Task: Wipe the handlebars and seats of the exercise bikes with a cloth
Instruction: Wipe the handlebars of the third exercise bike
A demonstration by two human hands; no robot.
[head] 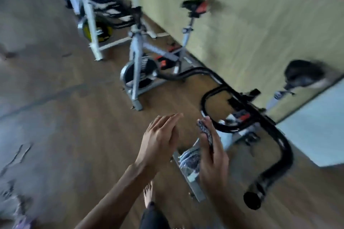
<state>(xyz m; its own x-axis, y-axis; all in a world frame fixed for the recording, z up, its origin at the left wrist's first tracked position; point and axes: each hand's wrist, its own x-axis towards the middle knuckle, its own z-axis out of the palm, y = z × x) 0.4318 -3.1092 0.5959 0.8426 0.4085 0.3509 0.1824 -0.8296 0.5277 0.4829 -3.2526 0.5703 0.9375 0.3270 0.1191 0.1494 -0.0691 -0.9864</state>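
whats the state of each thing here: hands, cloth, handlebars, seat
left hand: open, fingers straight, empty
right hand: holds the cloth
cloth: bunched, hanging from the right hand
handlebars: near right fingertips, contact unclear
nearest seat: untouched, blurred

We are seeing everything through heavy motion blur in soft, dimmish light. Pale glare is washing over the wooden floor at the left. The far bikes are streaking, the near seat is smearing, and the cloth the right hand is holding is blurring. Lines are bowing toward the edges.
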